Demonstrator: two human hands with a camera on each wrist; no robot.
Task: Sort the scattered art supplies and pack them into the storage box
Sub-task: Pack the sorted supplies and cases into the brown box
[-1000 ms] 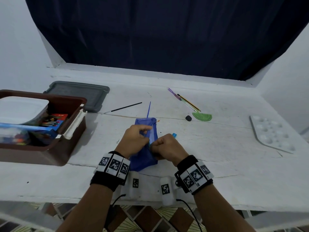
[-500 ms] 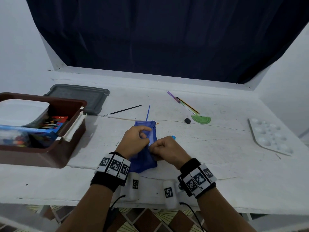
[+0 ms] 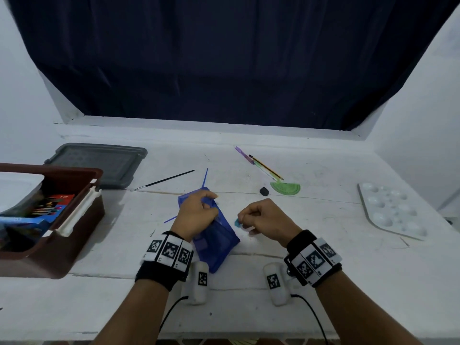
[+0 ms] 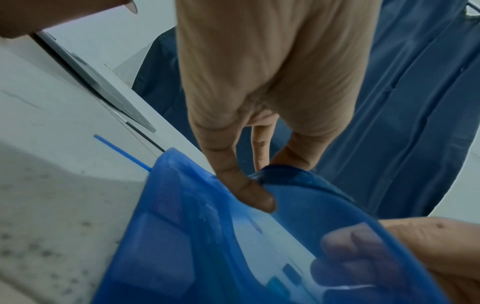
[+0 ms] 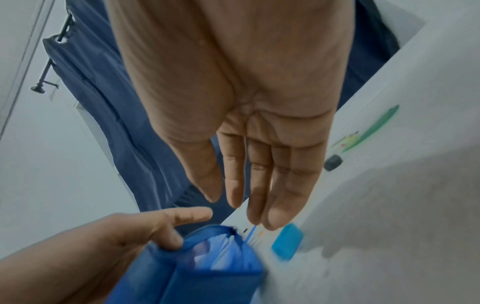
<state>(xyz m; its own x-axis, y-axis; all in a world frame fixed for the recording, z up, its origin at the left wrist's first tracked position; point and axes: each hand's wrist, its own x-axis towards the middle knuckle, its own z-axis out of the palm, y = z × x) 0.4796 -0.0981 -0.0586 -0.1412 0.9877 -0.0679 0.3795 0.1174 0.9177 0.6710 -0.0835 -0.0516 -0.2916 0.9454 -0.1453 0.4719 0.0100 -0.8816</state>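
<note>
The pouch [image 3: 214, 235] is translucent blue plastic with a darker fabric rim, lying slantwise at the centre of the head view on the white table [image 3: 323, 257]; its mouth gapes open in the wrist views, pale shapes blurred inside; the left hand [image 3: 196, 215] grips it, thumb hooked over the rim and fingers curled beneath, seen through the plastic; the right hand [image 3: 263, 217] sits just right of the pouch, apart from it; in the head view it looks loosely curled, in the right wrist view its fingers [image 5: 280, 197] hang nearly straight, tips just above a small blue block [image 3: 237, 222] on the table, holding nothing that I can make out; a thin blue stick [image 3: 204, 178] pokes out past the pouch's far end; a black brush [image 3: 164, 181] lies above and left of it; a grey lid [image 3: 99, 163] lies flat at upper left, beside a brown box [image 3: 74, 220] at the left edge holding coloured packets; right of centre lie a pencil [image 3: 266, 168], a green protractor [image 3: 286, 188] and a small dark lump [image 3: 264, 191]; a white welled palette [image 3: 390, 212] sits at far right
</note>
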